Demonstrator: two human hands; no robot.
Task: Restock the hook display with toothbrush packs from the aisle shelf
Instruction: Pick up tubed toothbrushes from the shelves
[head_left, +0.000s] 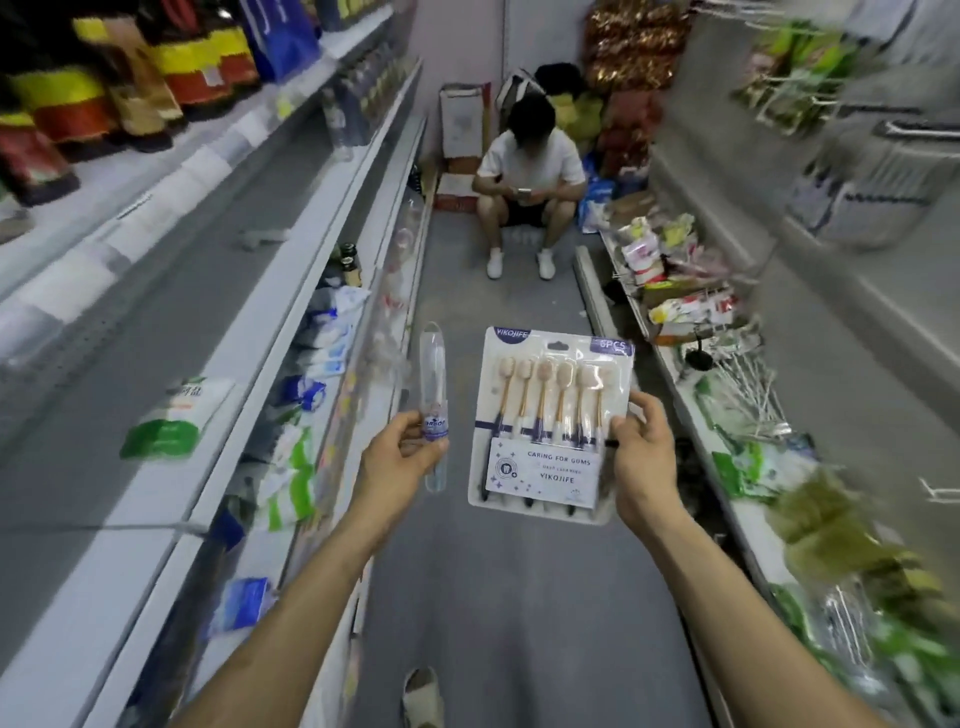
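Observation:
My right hand (641, 457) grips the right edge of a flat blister pack of several toothbrushes (545, 421), white card with purple trim, held upright over the aisle floor. My left hand (397, 457) holds a slim clear toothbrush case (434, 400) with a purple label, standing upright just left of the pack. The two items are apart. Bare metal display hooks (748, 384) stick out from the right-hand rack, to the right of the pack. The left aisle shelf (249, 332) runs along my left arm.
A person (527, 182) squats at the far end of the aisle among bags and boxes. Shelves of packets line both sides, with green packs (743, 467) on the right. Grey floor (519, 597) lies below my arms, with my sandalled foot (423, 696) at the bottom.

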